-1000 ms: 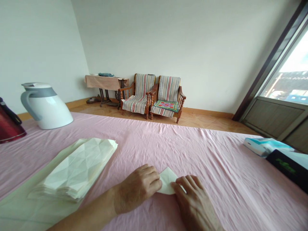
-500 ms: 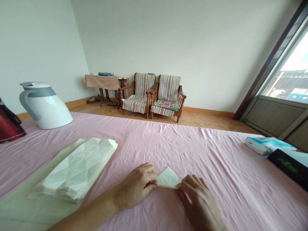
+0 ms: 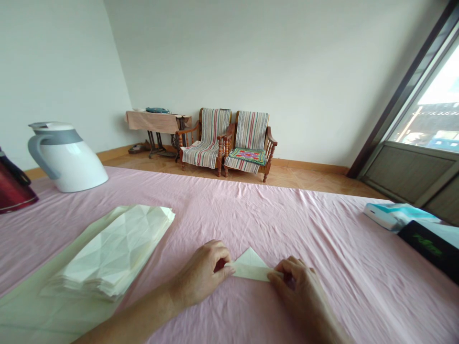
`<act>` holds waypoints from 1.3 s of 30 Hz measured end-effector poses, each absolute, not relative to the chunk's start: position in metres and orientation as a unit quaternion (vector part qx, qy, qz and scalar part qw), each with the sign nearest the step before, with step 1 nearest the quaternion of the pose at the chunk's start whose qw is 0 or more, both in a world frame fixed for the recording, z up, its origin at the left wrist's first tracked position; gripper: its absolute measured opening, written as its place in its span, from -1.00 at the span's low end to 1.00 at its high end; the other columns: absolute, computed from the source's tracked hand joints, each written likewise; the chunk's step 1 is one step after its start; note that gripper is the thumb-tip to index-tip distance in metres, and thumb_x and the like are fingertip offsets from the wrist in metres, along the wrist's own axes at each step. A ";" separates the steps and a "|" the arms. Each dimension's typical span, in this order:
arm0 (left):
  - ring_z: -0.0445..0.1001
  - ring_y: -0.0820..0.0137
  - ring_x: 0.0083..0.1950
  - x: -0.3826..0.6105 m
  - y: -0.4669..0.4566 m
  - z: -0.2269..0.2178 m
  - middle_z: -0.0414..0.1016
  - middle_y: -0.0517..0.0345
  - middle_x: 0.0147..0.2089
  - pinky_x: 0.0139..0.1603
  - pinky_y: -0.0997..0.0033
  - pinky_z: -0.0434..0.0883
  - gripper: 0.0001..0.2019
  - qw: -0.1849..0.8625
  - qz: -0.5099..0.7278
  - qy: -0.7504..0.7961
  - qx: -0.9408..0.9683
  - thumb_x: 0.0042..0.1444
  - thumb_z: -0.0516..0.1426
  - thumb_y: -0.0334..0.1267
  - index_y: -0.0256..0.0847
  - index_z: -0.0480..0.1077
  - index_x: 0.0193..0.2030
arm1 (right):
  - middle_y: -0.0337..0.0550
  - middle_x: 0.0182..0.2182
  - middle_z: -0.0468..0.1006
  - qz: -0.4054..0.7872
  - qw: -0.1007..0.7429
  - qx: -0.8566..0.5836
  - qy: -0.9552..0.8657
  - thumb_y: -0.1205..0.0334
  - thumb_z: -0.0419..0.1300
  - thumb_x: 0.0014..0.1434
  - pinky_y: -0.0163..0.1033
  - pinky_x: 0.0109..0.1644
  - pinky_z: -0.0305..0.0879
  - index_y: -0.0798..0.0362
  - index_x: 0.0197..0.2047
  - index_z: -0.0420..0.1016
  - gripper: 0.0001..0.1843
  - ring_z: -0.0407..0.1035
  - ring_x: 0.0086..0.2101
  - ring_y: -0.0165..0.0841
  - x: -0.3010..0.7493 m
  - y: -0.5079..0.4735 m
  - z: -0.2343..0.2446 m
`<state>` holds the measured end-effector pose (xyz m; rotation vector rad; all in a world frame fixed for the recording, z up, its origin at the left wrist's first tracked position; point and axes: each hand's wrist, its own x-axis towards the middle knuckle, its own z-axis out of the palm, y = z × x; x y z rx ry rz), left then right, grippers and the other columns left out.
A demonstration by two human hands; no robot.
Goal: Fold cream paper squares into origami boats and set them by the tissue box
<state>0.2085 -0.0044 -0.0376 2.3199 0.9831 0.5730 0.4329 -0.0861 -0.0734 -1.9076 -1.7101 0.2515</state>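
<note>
Folded paper [image 3: 250,268] held at both ends on a pink-draped counter [image 3: 222,205]

Paper: pale, small, lying near the front of the counter, between the two hands. Peak points away from the person; a straight folded band runs along the near edge.

Left hand [image 3: 206,272]: thumb and index finger narrowed on the paper's left corner, other fingers curled in. Forearm comes in from lower left.

Right hand [image 3: 303,286]: thumb and fingers closed on the right corner, thumb on the near side. Grip partly hidden behind the knuckles.

Left of the hands, apart from them: stack of creased paper [image 3: 118,246], many layers, top layer marked with triangular folds. It rests on a larger pale sheet [image 3: 28,306] that runs out of view at lower left.

Far left of counter: white pitcher [image 3: 81,165] with grey collar and handle; just beside it a red flask [image 3: 14,188], cut off by the frame edge.

Right side: white-and-blue packet [image 3: 398,215], against a black box [image 3: 423,243] with green lettering, too blurred to read.

Beyond, on the floor: two wooden armchairs [image 3: 233,138] under striped covers, the right one bearing a bright patterned mat [image 3: 247,155].
</note>
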 end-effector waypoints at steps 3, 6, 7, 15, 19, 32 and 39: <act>0.34 0.43 -0.32 0.209 -0.005 -0.038 0.33 0.26 -0.42 -0.29 0.49 0.18 -0.82 0.257 0.212 0.373 0.866 0.08 0.19 -0.39 -0.25 0.31 -0.51 | -0.24 -0.52 0.40 0.066 0.289 -0.714 -0.634 0.12 0.07 0.17 -0.23 -0.31 0.09 -0.01 -0.54 0.35 -0.71 0.30 -0.43 -0.33 0.432 -0.087 -0.075; 0.33 0.42 -0.32 0.210 -0.005 -0.040 0.33 0.26 -0.43 -0.30 0.48 0.18 -0.82 0.240 0.216 0.376 0.868 0.06 0.18 -0.41 -0.24 0.29 -0.51 | -0.24 -0.51 0.41 0.036 0.294 -0.712 -0.637 0.11 0.09 0.18 -0.22 -0.31 0.09 -0.01 -0.53 0.36 -0.73 0.31 -0.43 -0.32 0.430 -0.089 -0.075; 0.33 0.41 -0.32 0.210 -0.005 -0.041 0.33 0.25 -0.43 -0.31 0.48 0.18 -0.83 0.235 0.218 0.376 0.869 0.06 0.17 -0.41 -0.24 0.28 -0.51 | -0.23 -0.51 0.41 0.026 0.299 -0.707 -0.641 0.12 0.09 0.19 -0.22 -0.31 0.09 -0.02 -0.52 0.36 -0.73 0.31 -0.43 -0.32 0.429 -0.089 -0.075; 0.33 0.39 -0.32 0.211 -0.006 -0.041 0.34 0.24 -0.43 -0.33 0.48 0.18 -0.81 0.223 0.225 0.384 0.868 -0.01 0.19 -0.46 -0.23 0.25 -0.52 | -0.23 -0.47 0.44 -0.031 0.296 -0.697 -0.652 0.22 0.13 0.15 -0.21 -0.36 0.15 -0.05 -0.51 0.38 -0.80 0.34 -0.42 -0.28 0.432 -0.089 -0.077; 0.33 0.39 -0.31 0.212 -0.007 -0.041 0.34 0.24 -0.42 -0.32 0.47 0.20 -0.80 0.223 0.229 0.389 0.864 -0.04 0.21 -0.49 -0.23 0.25 -0.50 | -0.21 -0.39 0.48 -0.023 0.278 -0.699 -0.658 0.21 0.17 0.13 -0.19 -0.35 0.20 -0.07 -0.49 0.40 -0.84 0.38 -0.38 -0.25 0.436 -0.088 -0.078; 0.32 0.31 -0.16 0.210 -0.015 -0.035 0.40 0.15 -0.26 -0.13 0.36 0.30 -0.81 0.121 0.183 0.208 0.953 0.22 0.05 -0.58 -0.23 0.38 -0.30 | -0.09 -0.30 0.50 -0.064 0.260 -0.705 -0.657 0.30 0.13 0.08 -0.07 -0.31 0.25 -0.06 -0.52 0.35 -0.84 0.36 -0.32 -0.16 0.436 -0.090 -0.076; 0.32 0.31 -0.18 0.211 -0.022 -0.028 0.37 0.13 -0.21 -0.15 0.34 0.29 -0.78 0.049 0.112 0.184 0.975 0.23 0.06 -0.52 -0.19 0.36 -0.05 | -0.08 -0.31 0.51 -0.111 0.249 -0.674 -0.686 0.32 0.14 0.03 -0.15 -0.39 0.23 -0.07 -0.51 0.37 -0.88 0.36 -0.35 -0.19 0.444 -0.089 -0.078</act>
